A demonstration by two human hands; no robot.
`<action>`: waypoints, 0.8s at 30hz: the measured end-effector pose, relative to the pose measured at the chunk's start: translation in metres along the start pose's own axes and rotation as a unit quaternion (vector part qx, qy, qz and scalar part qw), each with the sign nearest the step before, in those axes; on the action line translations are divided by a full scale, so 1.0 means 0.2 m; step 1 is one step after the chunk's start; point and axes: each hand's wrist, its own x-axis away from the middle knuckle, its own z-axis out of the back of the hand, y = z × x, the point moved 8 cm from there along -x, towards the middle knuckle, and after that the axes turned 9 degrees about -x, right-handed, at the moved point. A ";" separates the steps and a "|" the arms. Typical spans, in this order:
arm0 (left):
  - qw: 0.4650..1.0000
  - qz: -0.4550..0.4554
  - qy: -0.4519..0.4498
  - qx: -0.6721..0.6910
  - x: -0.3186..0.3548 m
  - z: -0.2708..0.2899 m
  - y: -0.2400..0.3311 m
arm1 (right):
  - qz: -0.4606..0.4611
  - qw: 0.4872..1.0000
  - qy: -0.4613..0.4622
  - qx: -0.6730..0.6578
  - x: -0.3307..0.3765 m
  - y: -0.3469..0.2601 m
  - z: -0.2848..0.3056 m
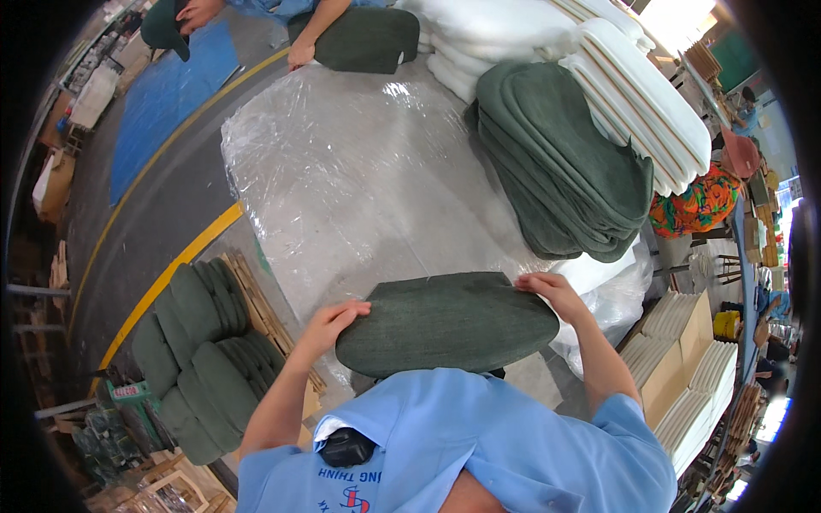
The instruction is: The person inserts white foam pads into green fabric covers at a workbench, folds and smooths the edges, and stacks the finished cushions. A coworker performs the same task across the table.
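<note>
A dark green oval cushion [445,323] lies flat at the near edge of a table wrapped in clear plastic film [359,179]; the left hand [329,323] grips its left end, fingers curled over the rim, and the right hand [552,293] grasps its upper right edge, fingers bent onto the cloth; the person wears a light blue shirt [479,445]. Beyond, on the right of the table, 1 stack of green cushions [564,171] leans against 1 stack of white foam pads [633,94]; the count within each cannot be told. At the far edge, another person's hand [301,56] rests on 1 more green cushion [363,38]. Left of the table, a heap of green cushions [197,342] sits on a wooden pallet [261,308]; the grey floor carries a yellow line [162,282] and a blue sheet [167,94]. On the right, white pads fill a brown cardboard box [684,359]; a small green-and-white label [126,392] sits low on the left.
</note>
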 end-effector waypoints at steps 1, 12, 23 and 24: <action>0.997 -0.019 0.061 0.033 0.10 -0.02 0.00 | 0.034 0.998 0.013 -0.041 0.10 0.01 0.06; 0.921 -0.059 0.282 0.262 -0.07 0.05 0.02 | 0.135 0.932 0.213 -0.262 0.15 0.11 0.03; 0.868 0.018 0.271 0.415 -0.17 0.01 -0.12 | 0.138 0.911 0.185 -0.343 0.09 0.21 0.00; 0.865 0.025 0.270 0.423 -0.18 0.00 -0.13 | 0.133 0.911 0.184 -0.343 0.10 0.21 0.00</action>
